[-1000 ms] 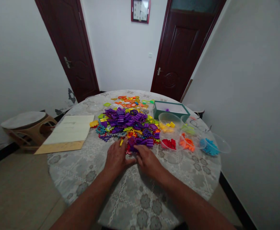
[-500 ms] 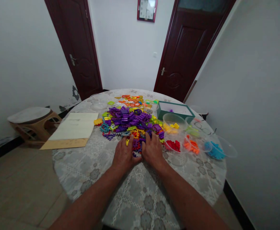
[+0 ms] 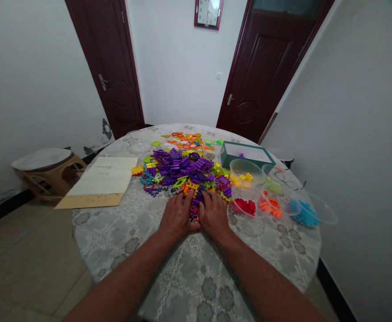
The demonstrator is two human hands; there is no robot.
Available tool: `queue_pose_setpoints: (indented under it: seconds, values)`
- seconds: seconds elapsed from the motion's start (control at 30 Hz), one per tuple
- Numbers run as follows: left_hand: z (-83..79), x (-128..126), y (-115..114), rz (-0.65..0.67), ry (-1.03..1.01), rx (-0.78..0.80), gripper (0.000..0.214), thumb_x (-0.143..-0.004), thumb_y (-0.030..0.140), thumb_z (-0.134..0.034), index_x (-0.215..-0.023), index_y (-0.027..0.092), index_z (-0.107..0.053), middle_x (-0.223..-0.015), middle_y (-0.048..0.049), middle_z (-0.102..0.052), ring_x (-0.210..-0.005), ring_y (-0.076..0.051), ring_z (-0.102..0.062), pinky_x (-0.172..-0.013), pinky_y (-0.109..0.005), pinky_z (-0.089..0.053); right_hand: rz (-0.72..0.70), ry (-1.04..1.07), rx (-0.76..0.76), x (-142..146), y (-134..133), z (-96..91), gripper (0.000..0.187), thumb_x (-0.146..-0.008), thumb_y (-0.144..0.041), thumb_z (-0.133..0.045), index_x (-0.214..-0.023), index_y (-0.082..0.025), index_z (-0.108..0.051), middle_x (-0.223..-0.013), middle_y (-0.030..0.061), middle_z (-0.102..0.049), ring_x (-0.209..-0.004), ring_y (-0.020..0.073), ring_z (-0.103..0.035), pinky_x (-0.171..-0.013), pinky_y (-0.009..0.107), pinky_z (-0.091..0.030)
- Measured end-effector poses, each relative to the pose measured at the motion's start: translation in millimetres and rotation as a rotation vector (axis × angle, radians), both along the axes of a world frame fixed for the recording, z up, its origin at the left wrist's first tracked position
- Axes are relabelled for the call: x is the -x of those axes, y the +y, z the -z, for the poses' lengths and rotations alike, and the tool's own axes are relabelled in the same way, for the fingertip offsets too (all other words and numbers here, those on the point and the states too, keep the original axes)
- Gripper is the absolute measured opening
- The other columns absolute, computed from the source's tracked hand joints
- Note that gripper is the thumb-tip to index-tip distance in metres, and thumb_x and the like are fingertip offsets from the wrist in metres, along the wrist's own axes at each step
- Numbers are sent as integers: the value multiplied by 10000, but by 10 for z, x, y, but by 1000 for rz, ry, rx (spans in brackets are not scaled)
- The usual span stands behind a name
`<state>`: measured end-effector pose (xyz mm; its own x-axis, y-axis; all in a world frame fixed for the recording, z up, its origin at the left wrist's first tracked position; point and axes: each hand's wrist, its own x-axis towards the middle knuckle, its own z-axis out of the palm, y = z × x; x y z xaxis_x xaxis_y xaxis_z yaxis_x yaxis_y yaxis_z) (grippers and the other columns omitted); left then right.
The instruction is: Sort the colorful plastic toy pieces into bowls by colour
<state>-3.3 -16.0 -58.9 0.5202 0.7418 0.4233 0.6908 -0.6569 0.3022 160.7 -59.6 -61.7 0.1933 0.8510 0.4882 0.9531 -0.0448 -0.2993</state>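
Note:
A heap of plastic building pieces [image 3: 179, 165] lies mid-table, mostly purple on top, with yellow, green and teal ones around its edge. At its near side my left hand [image 3: 176, 213] rests palm down, fingers extended forward and thumb apart. My right hand [image 3: 215, 214] mirrors it, its fingers touching the edge of the heap. Between the two hands sits a small cluster of red, purple and orange pieces [image 3: 194, 210], cupped by the thumbs and index fingers. What lies beneath the palms is hidden.
Right of the heap, clear plastic tubs hold yellow [image 3: 241, 179], red [image 3: 245, 207], orange [image 3: 270, 205] and blue pieces [image 3: 305, 213]. Behind them is a green-rimmed box [image 3: 227, 162]. Orange pieces [image 3: 184, 142] lie farther back. An open notebook [image 3: 98, 176] is at left, a stool [image 3: 44, 165] beyond.
Both hands have drawn back slightly toward me, with the small cluster between them. More orange and yellow pieces show in front of the fingertips. The view has shifted a little.

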Motion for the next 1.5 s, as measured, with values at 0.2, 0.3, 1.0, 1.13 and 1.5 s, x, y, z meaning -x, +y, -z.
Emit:
queue_pose_setpoints:
  seconds: [0.2,0.3,1.0,1.13,1.5]
  values:
    - [-25,4,-33,-7,-43,-25,870,-743,389,-802,-1534,172,-513,-1381,-216,-553,-1299,-416,-545,-1151,-579,-423,-108,101,-23,-30,-25,15,351,-1005,-302,-607,-1321,-187,-709,-1336,142,-671,-1263,305,-540,-1134,481,-386]
    - [-33,31,-37,35,-95,-8,842,-754,360,-801,-1527,195,-512,-1393,-206,-531,-1301,-403,-559,-1117,-570,-465,-135,133,-28,-41,-40,5,356,-992,-273,-603,-1322,-181,-700,-1321,140,-677,-1265,300,-535,-1142,481,-381]
    - [-67,-87,44,7,-456,143,394,-951,353,-630,-1323,224,-620,-1279,-124,-699,-1223,-288,-667,-1118,-488,-508,-132,544,-132,126,112,-151,337,-1068,-340,-410,-1048,-210,-719,-1062,92,-724,-1057,256,-625,-1017,410,-461]
    - [-184,-341,20,-132,-591,254,371,-939,416,-630,-1245,207,-630,-1203,-113,-714,-1141,-286,-686,-1057,-481,-520,-144,695,-198,113,178,-120,377,-1080,-392,-364,-1061,-212,-695,-1054,94,-720,-1051,244,-644,-1005,390,-494]
    - [-365,-710,-57,-231,-771,371,390,-892,491,-690,-1183,245,-608,-1146,-80,-700,-1071,-261,-687,-991,-434,-528,-208,911,-343,65,81,-176,482,-1112,-432,-277,-1166,-210,-701,-1203,102,-730,-1167,216,-666,-1108,391,-502]
